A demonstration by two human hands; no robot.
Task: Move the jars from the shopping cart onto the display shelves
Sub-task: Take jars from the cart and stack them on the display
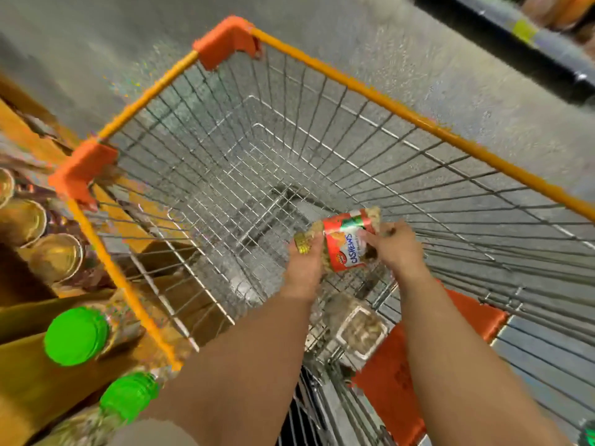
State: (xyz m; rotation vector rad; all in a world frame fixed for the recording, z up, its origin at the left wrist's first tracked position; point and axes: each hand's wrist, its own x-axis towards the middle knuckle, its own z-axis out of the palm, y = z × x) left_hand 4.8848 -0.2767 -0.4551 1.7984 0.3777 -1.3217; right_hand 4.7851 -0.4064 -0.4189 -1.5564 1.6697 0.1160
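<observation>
grey shop floor lies under our wire shopping cart [322, 149]. we hold the cashew jar [346, 241] sideways above its basket, left hand [304, 268] and right hand [397, 249] each in a curled grip at opposite ends, probably for steadiness before the shelves [48, 246] just left.

"cashews" in blue letters on the red label of the jar [346, 241]
</observation>
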